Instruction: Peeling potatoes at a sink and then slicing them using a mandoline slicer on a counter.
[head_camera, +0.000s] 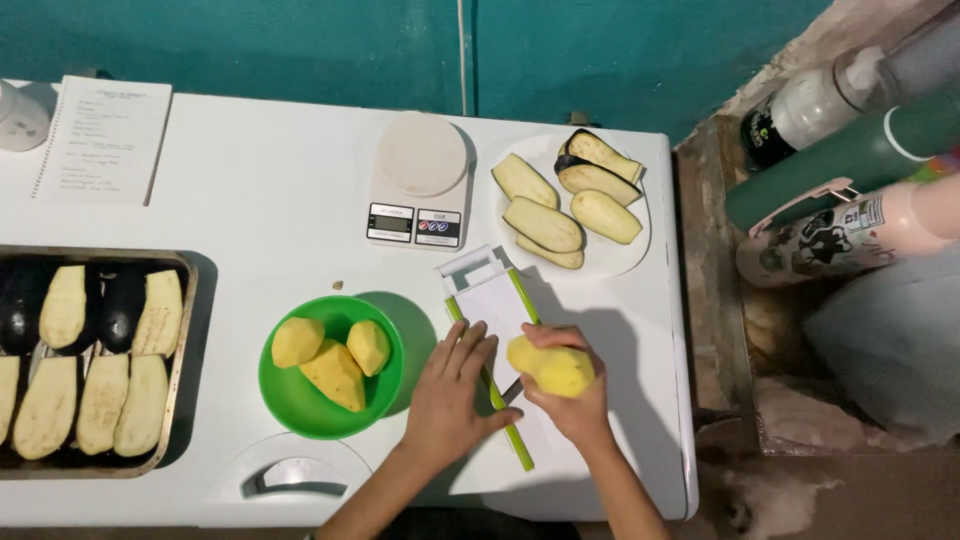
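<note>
The right hand (572, 400) has its grip closed around a peeled potato (551, 368) on the slicer (497, 330), which lies near the table's (260, 200) front right corner; the left hand (450, 395) lies flat, fingers spread, pinning the slicer's green edge. Bare table lies behind toward the scale (420, 180), with the green bowl (300, 405) just left. The hands hide the slicer's lower half, and the tray (185, 300) is cut off at the left.
</note>
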